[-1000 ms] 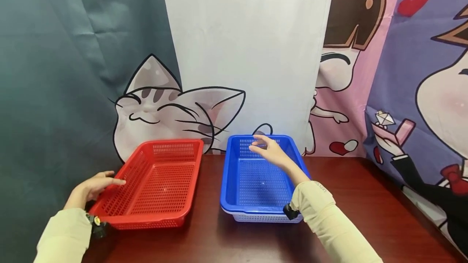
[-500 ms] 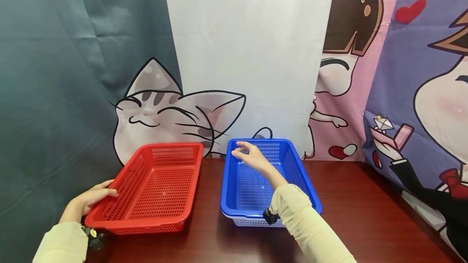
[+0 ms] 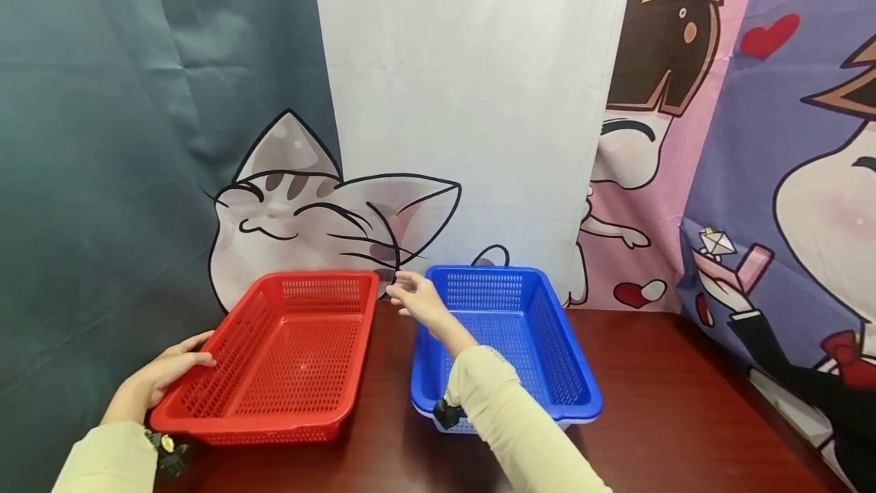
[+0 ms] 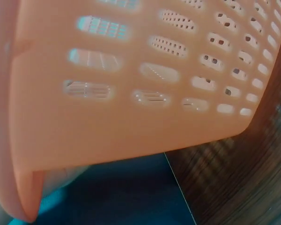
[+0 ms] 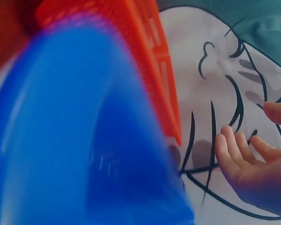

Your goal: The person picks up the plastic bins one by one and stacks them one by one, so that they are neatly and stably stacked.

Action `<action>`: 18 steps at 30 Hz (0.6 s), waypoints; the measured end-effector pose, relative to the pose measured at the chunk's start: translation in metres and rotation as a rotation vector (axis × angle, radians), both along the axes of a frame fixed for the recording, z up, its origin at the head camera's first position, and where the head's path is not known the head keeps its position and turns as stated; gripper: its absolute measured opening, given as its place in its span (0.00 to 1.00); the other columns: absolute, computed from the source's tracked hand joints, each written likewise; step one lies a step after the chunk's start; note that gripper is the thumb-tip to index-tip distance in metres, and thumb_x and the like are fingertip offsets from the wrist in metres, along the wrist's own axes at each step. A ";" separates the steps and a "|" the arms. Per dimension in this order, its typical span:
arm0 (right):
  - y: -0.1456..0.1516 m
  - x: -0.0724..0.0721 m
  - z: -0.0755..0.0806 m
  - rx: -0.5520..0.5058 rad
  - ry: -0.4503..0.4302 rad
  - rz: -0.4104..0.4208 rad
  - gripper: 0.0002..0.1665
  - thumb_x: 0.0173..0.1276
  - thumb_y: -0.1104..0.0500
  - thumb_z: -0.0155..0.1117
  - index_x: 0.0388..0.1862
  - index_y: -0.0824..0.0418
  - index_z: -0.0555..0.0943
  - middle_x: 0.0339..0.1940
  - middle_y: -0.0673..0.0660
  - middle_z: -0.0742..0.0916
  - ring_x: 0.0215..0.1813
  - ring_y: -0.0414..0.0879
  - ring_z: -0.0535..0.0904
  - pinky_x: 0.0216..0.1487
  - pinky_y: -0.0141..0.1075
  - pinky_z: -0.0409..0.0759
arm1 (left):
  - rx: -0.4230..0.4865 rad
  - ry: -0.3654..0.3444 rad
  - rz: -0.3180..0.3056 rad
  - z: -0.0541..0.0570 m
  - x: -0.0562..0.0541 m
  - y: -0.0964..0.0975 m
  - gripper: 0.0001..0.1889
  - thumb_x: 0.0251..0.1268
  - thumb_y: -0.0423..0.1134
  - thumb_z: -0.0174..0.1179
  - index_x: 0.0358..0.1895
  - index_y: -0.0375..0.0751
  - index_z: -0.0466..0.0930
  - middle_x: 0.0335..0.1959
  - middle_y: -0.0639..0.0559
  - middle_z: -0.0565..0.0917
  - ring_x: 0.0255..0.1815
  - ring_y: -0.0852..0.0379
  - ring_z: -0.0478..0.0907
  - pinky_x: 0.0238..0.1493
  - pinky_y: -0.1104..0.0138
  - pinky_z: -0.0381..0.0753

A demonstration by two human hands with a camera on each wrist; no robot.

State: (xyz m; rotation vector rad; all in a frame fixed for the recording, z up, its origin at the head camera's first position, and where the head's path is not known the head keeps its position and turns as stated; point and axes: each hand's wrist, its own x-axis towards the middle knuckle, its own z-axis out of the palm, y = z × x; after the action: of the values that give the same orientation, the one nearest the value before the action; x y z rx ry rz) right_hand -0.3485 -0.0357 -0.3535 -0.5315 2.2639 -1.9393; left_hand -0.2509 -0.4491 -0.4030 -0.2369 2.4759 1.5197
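Note:
A red plastic basket (image 3: 301,367) with slotted walls stands on the left of the table. My left hand (image 3: 156,380) holds its left rim, thumb over the inner side and the other fingers outside. In the left wrist view the basket's perforated wall (image 4: 131,126) looks orange and hides most of that hand. My right hand (image 3: 420,301) is in the air near the blue basket's (image 3: 580,371) far left corner, beside the gap between the baskets. Its fingers are loosely bent with nothing in them, as the right wrist view of the hand (image 5: 260,173) also shows.
A pale basket (image 3: 465,427) sits nested under the blue one. Both stand on a dark reddish-brown table (image 3: 657,402). Behind hangs a printed curtain (image 3: 465,97) with a cartoon cat and figures, close to the far table edge.
My right hand has moved left from above the blue basket towards the gap between the baskets. My left hand has settled onto the red basket's rim, and the basket has shifted slightly left.

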 end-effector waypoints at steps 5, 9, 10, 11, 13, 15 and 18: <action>-0.017 0.001 -0.007 -0.057 -0.117 -0.045 0.30 0.69 0.60 0.58 0.69 0.68 0.68 0.66 0.68 0.77 0.56 0.58 0.83 0.52 0.42 0.85 | 0.007 0.016 0.000 0.001 0.002 0.001 0.39 0.68 0.34 0.48 0.74 0.25 0.36 0.53 0.38 0.79 0.43 0.57 0.81 0.44 0.61 0.84; -0.027 0.002 -0.013 -0.047 -0.150 -0.088 0.31 0.68 0.60 0.59 0.69 0.68 0.68 0.62 0.68 0.80 0.53 0.56 0.82 0.52 0.44 0.85 | 0.021 0.033 0.003 0.000 -0.001 0.003 0.38 0.67 0.33 0.47 0.74 0.25 0.37 0.49 0.44 0.80 0.42 0.57 0.81 0.43 0.61 0.83; -0.030 0.003 -0.014 -0.040 -0.155 -0.091 0.32 0.67 0.60 0.60 0.69 0.68 0.68 0.61 0.68 0.80 0.53 0.55 0.82 0.52 0.45 0.84 | 0.025 0.036 0.003 0.000 -0.002 0.002 0.38 0.66 0.32 0.47 0.74 0.25 0.37 0.49 0.45 0.81 0.42 0.58 0.81 0.43 0.62 0.83; -0.034 0.004 -0.016 -0.035 -0.158 -0.092 0.32 0.67 0.60 0.60 0.69 0.68 0.68 0.60 0.68 0.81 0.54 0.55 0.81 0.53 0.46 0.84 | 0.026 0.040 0.002 0.000 -0.002 0.002 0.39 0.66 0.32 0.47 0.74 0.25 0.36 0.48 0.46 0.81 0.41 0.58 0.81 0.43 0.62 0.83; -0.041 0.006 -0.019 -0.016 -0.152 -0.086 0.32 0.67 0.60 0.61 0.68 0.68 0.68 0.60 0.69 0.80 0.56 0.57 0.80 0.53 0.48 0.83 | 0.036 0.041 0.014 0.000 -0.002 0.001 0.39 0.66 0.32 0.47 0.74 0.25 0.36 0.47 0.48 0.81 0.41 0.59 0.81 0.42 0.62 0.83; -0.048 0.008 -0.022 0.019 -0.143 -0.079 0.32 0.67 0.59 0.61 0.69 0.67 0.68 0.62 0.70 0.78 0.59 0.58 0.79 0.55 0.50 0.82 | 0.044 0.045 0.022 0.000 -0.002 0.001 0.39 0.65 0.32 0.48 0.74 0.26 0.36 0.46 0.50 0.81 0.40 0.60 0.80 0.42 0.63 0.83; -0.056 0.013 -0.030 0.068 -0.148 -0.079 0.34 0.67 0.58 0.62 0.70 0.66 0.67 0.65 0.71 0.76 0.61 0.59 0.78 0.54 0.51 0.82 | 0.064 0.044 0.030 -0.001 -0.001 0.001 0.39 0.65 0.32 0.48 0.74 0.27 0.37 0.45 0.53 0.80 0.40 0.60 0.80 0.42 0.64 0.83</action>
State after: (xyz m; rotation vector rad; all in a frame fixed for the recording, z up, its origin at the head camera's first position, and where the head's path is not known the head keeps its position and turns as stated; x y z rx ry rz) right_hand -0.3357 -0.0917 -0.3833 -0.2846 2.2801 -1.8602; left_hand -0.2519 -0.4481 -0.4042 -0.2334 2.4627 1.6301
